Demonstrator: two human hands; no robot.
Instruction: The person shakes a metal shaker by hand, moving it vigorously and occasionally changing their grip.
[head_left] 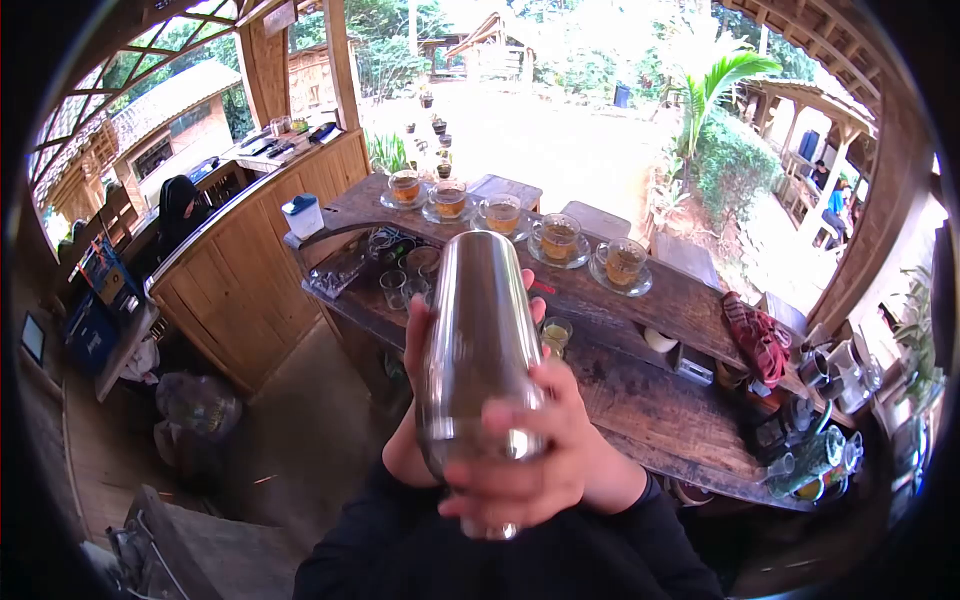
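A shiny silver, tapered metal shaker [482, 345] pointed lengthwise forward, its nearer end gripped by the right hand [545, 440], the left hand [408, 430] apparently clasping its left side.

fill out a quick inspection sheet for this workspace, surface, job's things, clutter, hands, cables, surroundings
Surface: dark wooden counter; its raised ledge carries five glass cups of amber drink on saucers.
Job's things: metal shaker, held up in front of the counter.
Clutter: lidded tub at the ledge's left end, red cloth towards the right, glassware at the right end.
Hands: left hand and right hand both grip the shaker.
Cables: none identifiable.
Surroundings: wooden desk at left, greenery beyond.
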